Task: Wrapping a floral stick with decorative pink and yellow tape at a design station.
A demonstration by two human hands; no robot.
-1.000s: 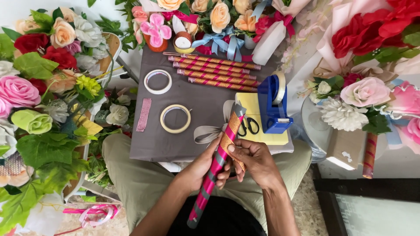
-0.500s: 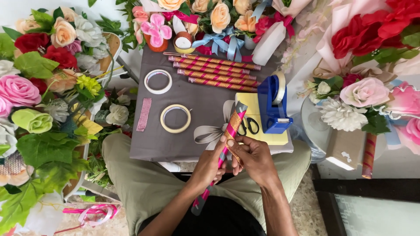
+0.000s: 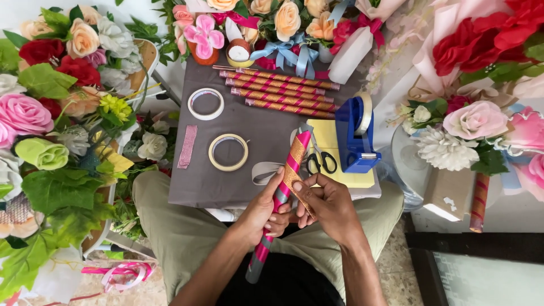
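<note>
— What's at the left of the frame?

— I see artificial flowers (image 3: pixel 34 113) filling the left edge, then two tape rings (image 3: pixel 228 152) on a grey board (image 3: pixel 249 124).

— And centre?

— My left hand (image 3: pixel 262 212) is clasped around the striped stick (image 3: pixel 280 198), which slants from lower centre up toward the middle. My right hand (image 3: pixel 328 207) pinches a gold glitter ribbon (image 3: pixel 294 175) lying against that stick.

— Further right?

— Finished wrapped sticks (image 3: pixel 280 92) lie at upper centre; scissors (image 3: pixel 320 158) rest beside a blue tape dispenser (image 3: pixel 354 136).
</note>
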